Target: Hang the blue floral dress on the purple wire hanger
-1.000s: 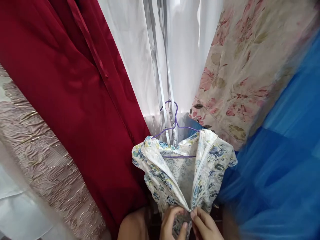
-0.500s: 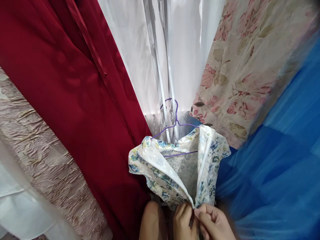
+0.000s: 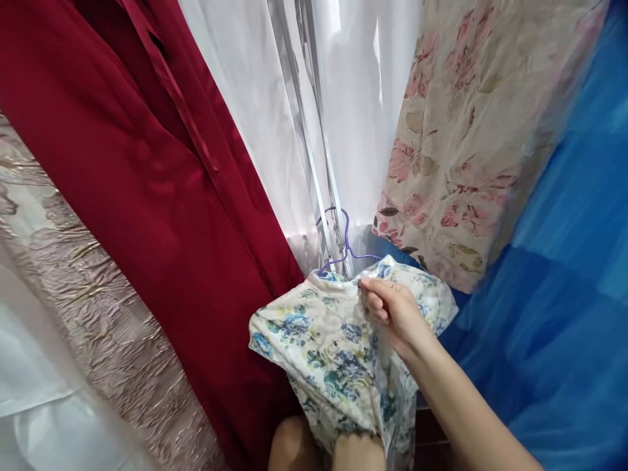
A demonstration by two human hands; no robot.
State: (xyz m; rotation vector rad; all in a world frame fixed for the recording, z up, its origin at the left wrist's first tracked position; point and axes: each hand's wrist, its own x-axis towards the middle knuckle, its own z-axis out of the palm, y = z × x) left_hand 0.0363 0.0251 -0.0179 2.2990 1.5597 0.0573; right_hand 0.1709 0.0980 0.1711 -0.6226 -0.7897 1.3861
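A white dress [image 3: 338, 340] with blue and yellow flowers hangs on a purple wire hanger [image 3: 347, 239]. Its lower part drops out of sight. At the top of the neckline my right hand [image 3: 390, 307] is closed in a pinch on the upper end of the dress's zipper; the pull itself is hidden by the fingers. The two edges below it lie together. Low on the dress is my left hand [image 3: 358, 451], only its wrist end showing, with the fingers covered by the cloth.
Red fabric [image 3: 196, 216] hangs on the left, beside textured pink-gold cloth [image 3: 112, 281]. White cloth [image 3: 245, 98] and pale ribbons [image 3: 307, 140] are behind the hanger. Pink-flowered fabric [image 3: 456, 144] and blue fabric [image 3: 549, 294] hang on the right. A bare knee [image 3: 292, 445] shows below.
My right hand has moved up from the bottom of the V-shaped opening to the neckline, and the opening has closed. The left hand stays low, now covered by cloth.
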